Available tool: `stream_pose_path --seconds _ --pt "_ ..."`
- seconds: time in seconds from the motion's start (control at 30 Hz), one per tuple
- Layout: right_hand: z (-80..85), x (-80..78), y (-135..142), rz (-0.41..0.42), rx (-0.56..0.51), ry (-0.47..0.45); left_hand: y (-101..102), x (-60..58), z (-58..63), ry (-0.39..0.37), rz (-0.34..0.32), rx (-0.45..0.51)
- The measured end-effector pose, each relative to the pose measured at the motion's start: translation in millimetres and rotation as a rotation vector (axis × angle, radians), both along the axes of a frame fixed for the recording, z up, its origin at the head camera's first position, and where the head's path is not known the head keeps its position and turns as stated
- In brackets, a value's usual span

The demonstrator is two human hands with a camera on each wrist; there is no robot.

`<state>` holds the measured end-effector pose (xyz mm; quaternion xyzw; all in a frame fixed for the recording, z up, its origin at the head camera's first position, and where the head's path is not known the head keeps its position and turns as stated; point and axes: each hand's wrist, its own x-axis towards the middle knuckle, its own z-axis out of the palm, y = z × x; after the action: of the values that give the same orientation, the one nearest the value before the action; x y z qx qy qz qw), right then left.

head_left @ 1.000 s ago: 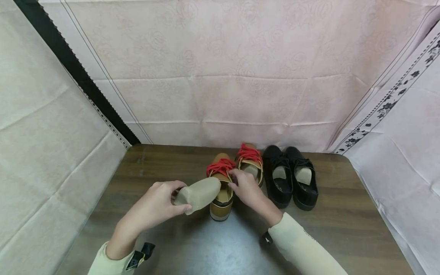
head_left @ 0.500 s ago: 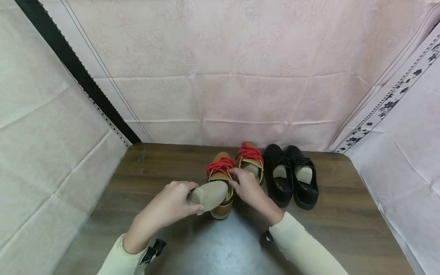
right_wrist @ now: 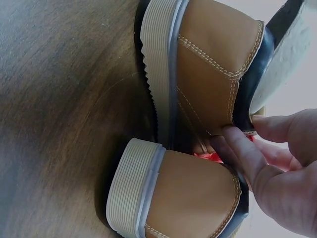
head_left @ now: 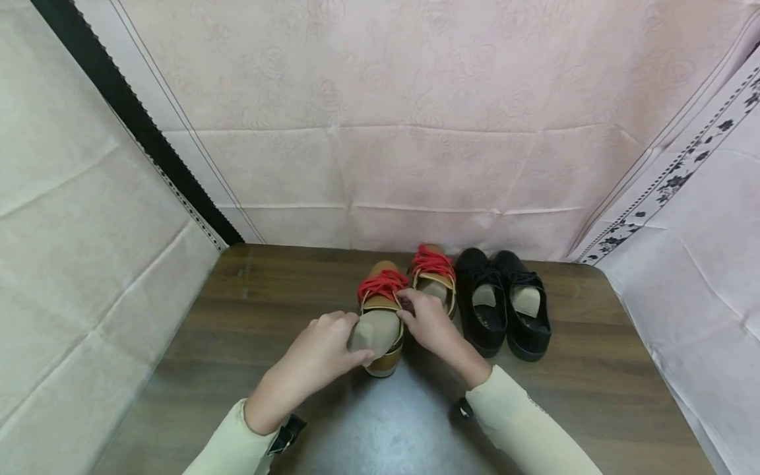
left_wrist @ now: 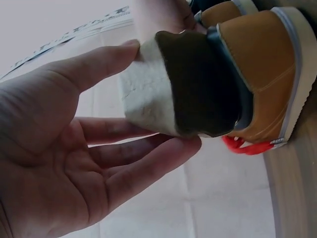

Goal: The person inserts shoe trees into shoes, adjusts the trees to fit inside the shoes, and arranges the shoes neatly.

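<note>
My left hand (head_left: 320, 351) holds a pale moulded shoe insert (head_left: 377, 328) between thumb and fingers. The insert's rounded front lies over the opening of a tan shoe (head_left: 386, 362) with red laces. Seen from the left wrist, its hollow dark underside (left_wrist: 203, 84) meets the shoe's dark collar. My right hand (head_left: 429, 323) pinches the side of that collar, thumb at the inner edge and fingers outside, as the right wrist view shows. How deep the insert's tip sits in the shoe is hidden. Just right of it stands the matching tan shoe (head_left: 432, 266), with a pale insert inside.
Two black shoes (head_left: 478, 310) stand side by side to the right, each with a pale insert at its front. The brown wooden table (head_left: 285, 284) ends at a pale cloth backdrop (head_left: 380, 165). Cloth also hangs at both sides.
My left hand has moved right with the insert, from left of the shoe to over its opening. The right hand stays at the collar.
</note>
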<state>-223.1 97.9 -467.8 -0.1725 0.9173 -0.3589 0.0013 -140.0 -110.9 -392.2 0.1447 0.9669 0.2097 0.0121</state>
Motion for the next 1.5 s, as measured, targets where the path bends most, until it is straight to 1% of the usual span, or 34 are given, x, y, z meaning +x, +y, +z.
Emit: stream_pose_path --seconds 0.1,0.27,0.33,0.57,0.7,0.83,1.0,1.13,1.37,1.5 --pt "0.4 0.0 0 -0.006 0.002 -0.008 5 -2.5 -3.3 0.01 0.004 0.014" --pt "0.0 -0.5 0 -0.002 0.004 -0.016 10 -7.9 -12.4 0.082 -0.021 0.03" --pt "0.1 -0.6 0 0.001 0.005 -0.018 10 -10.8 -16.9 0.098 -0.029 0.048" --pt "0.8 -0.8 1 -0.01 0.016 -0.023 9 -19.6 -31.7 0.084 -0.023 0.206" --pt "1.2 -0.9 2 -0.01 0.018 -0.028 9 -22.5 -37.5 0.097 -0.016 0.24" --pt "1.3 -1.5 1 -0.001 0.023 -0.027 10 -23.9 -38.1 0.104 0.002 0.257" --pt "1.5 -1.8 1 -0.001 0.029 -0.017 13 -24.1 -36.6 0.112 0.002 0.233" --pt "0.6 -0.9 0 -0.006 0.032 -0.011 15 -24.0 -39.9 0.121 0.005 0.215" --pt "1.2 0.0 -1 -0.018 0.04 -0.004 19 -24.9 -48.2 0.201 0.001 0.165" --pt "1.9 -0.1 -1 -0.023 0.053 0.003 22 -26.9 -52.3 0.23 0.016 0.153"
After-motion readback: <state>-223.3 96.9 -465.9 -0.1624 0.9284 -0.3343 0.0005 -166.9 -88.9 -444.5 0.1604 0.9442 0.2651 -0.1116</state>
